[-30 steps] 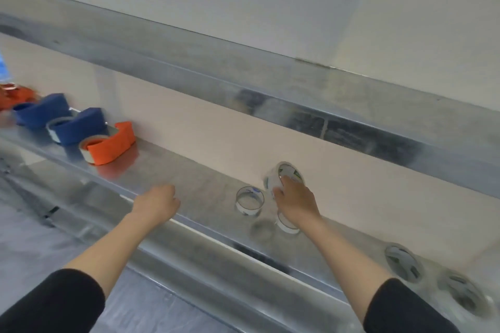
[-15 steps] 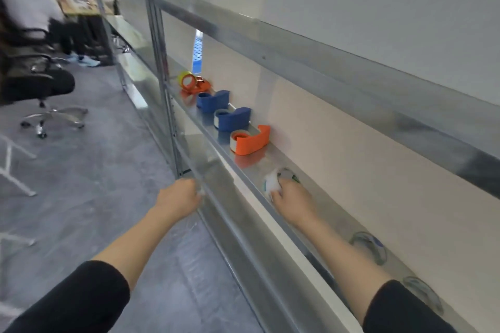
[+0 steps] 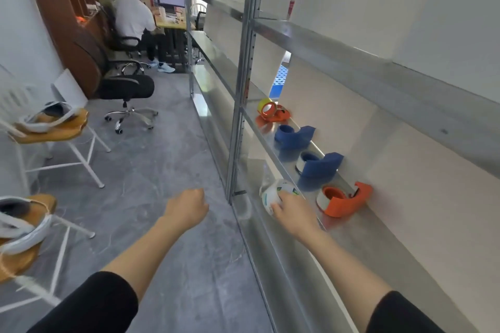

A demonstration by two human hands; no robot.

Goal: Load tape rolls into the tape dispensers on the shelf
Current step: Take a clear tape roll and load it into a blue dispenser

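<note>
My right hand (image 3: 293,213) grips a clear tape roll (image 3: 273,194) with a white printed label, held just in front of the metal shelf (image 3: 378,246). Right of it stands an orange dispenser (image 3: 343,199) with a white roll in it. Farther along the shelf are a blue dispenser (image 3: 319,164) holding a roll, another blue dispenser (image 3: 293,136), and an orange dispenser (image 3: 273,112) with a yellow roll. My left hand (image 3: 186,207) hangs over the floor with curled fingers, holding nothing.
A metal upright post (image 3: 238,116) rises just left of the held roll. A black office chair (image 3: 124,92) and white stools with shoes (image 3: 46,121) stand on the grey floor to the left. A person sits at a desk (image 3: 132,19) far back.
The view has swung left along the shelf. My right hand has carried the tape roll left, up to the near orange dispenser. My left hand has left the shelf edge.
</note>
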